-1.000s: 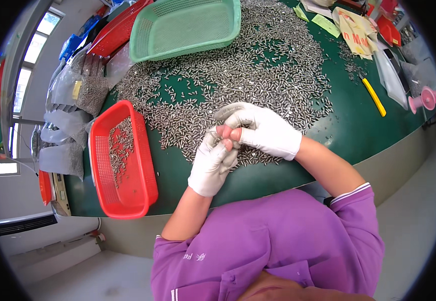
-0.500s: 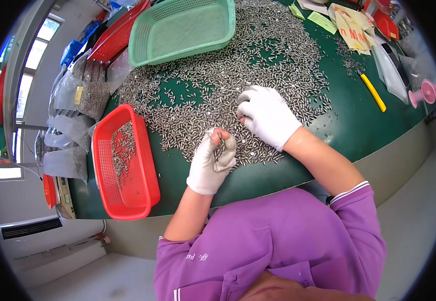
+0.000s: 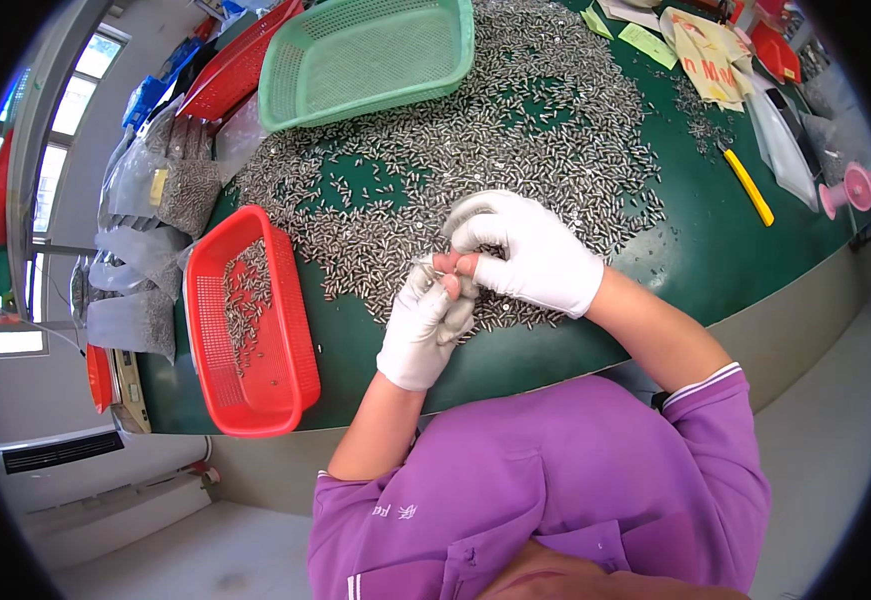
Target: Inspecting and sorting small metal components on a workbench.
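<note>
Many small silvery metal pins (image 3: 555,150) lie spread over the green tabletop (image 3: 695,260). Above their near edge, both my hands meet at the fingertips, in white gloves with bare thumb and finger tips. My left hand (image 3: 423,325) is closed, thumb against the fingers, the glove fingers greyed with dirt. My right hand (image 3: 530,250) pinches with thumb and forefinger right at the left hand's tips. Whatever sits between the fingertips is too small to make out. To the left stands a red plastic basket (image 3: 305,370) with some of the same metal pieces inside.
A green mesh basket (image 3: 365,110) rests on the far part of the pile. Clear bags of parts (image 3: 190,180) line the left side. At right lie a yellow-handled tool (image 3: 747,187), paper slips (image 3: 647,44), a printed bag (image 3: 705,60) and a pink spool (image 3: 848,190).
My right hand has left the pile and come left to the left hand, so their fingertips now meet. The left hand has stayed nearly in place, its fingers drawn closer together.
</note>
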